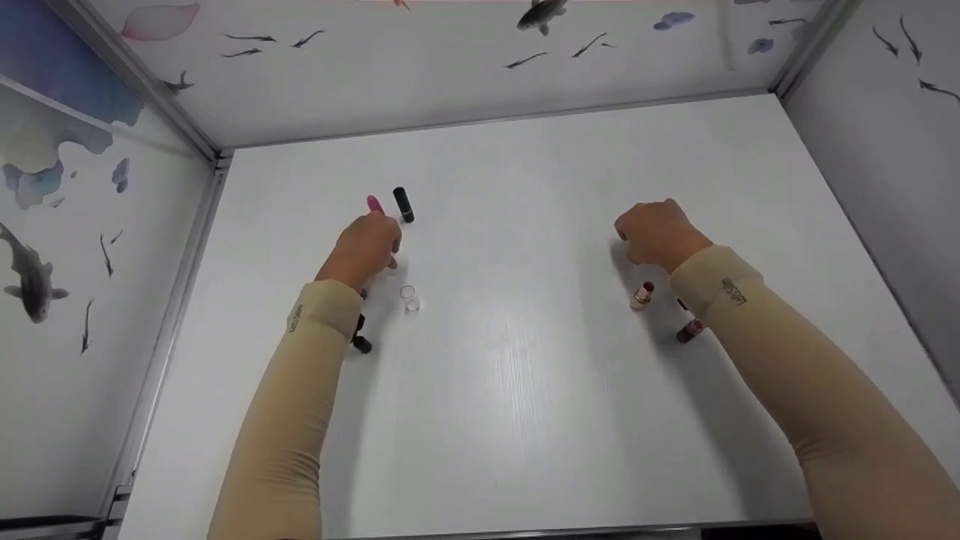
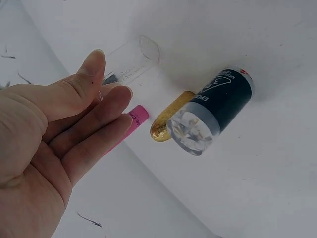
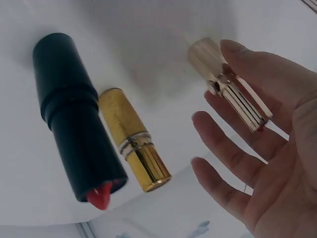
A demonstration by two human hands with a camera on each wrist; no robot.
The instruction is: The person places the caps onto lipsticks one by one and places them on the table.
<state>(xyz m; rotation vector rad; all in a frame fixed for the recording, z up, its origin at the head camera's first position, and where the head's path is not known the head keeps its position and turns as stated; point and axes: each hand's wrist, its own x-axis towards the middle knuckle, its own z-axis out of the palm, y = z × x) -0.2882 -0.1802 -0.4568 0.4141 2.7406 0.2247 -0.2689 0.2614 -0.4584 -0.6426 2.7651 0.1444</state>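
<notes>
My left hand hovers low at the left, fingers loosely bent. A pink stick shows just beyond it, beside a black lipstick tube. In the left wrist view, thumb and fingertips overlap one end of a clear cap; a gold tube and a dark tube with a clear end stand nearby. On the right, my right hand hangs over the table, fingers apart and slightly curved. A pale gold lipstick overlaps them in the right wrist view, with a gold lipstick and a dark green, red-tipped lipstick alongside.
Small black pieces lie partly hidden beside the left sleeve. A dark red lipstick lies by the right sleeve. The white tabletop is bounded by a back wall and side panels with fish prints.
</notes>
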